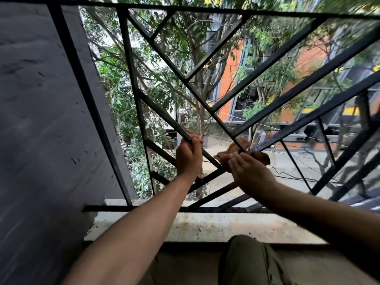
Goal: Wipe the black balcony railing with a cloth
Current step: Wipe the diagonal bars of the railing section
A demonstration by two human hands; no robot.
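Note:
The black balcony railing (pixel 131 79) fills the view, a frame of upright and slanting metal bars. My left hand (pixel 188 156) grips a slanting bar low in the middle, fingers curled over it. My right hand (pixel 244 167) is just to the right, fingers wrapped around a brown cloth (pixel 261 156) pressed against the crossing of two slanting bars. Most of the cloth is hidden behind the bar and my fingers; a brown piece also shows above the bar.
A dark grey wall (pixel 41 120) closes the left side. A pale, stained stone ledge (pixel 185 225) runs under the railing. My knee in olive trousers (pixel 253 262) is below it. Trees, an orange building and a street lie beyond the bars.

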